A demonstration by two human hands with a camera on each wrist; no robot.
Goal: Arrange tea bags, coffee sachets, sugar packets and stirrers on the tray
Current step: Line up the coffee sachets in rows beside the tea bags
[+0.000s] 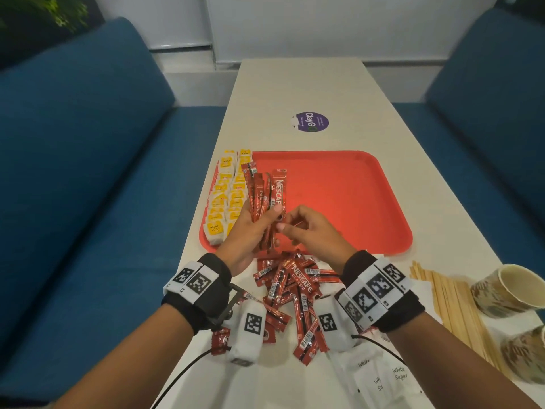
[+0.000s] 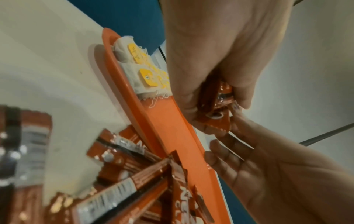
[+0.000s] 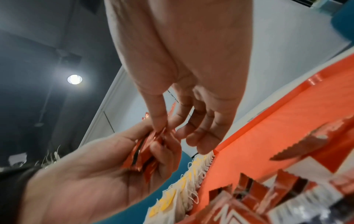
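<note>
My left hand [image 1: 254, 229] grips a bundle of red coffee sachets [image 1: 267, 192], upright over the near-left part of the red tray [image 1: 339, 196]. My right hand [image 1: 292, 224] pinches the bundle's lower part with thumb and forefinger. In the left wrist view the left hand [image 2: 220, 60] closes round the sachets [image 2: 220, 109], and the right hand [image 2: 268, 174] meets it from below. The right wrist view shows the right hand's fingertips [image 3: 159, 125] on the sachets [image 3: 145, 154]. Yellow-tagged tea bags [image 1: 224, 199] lie in rows along the tray's left side.
A loose pile of coffee sachets [image 1: 292, 287] lies on the table before the tray. White sugar packets [image 1: 380, 376] sit near my right forearm. Wooden stirrers [image 1: 454, 302] and paper cups [image 1: 507, 290] are at the right. Blue sofas flank the table.
</note>
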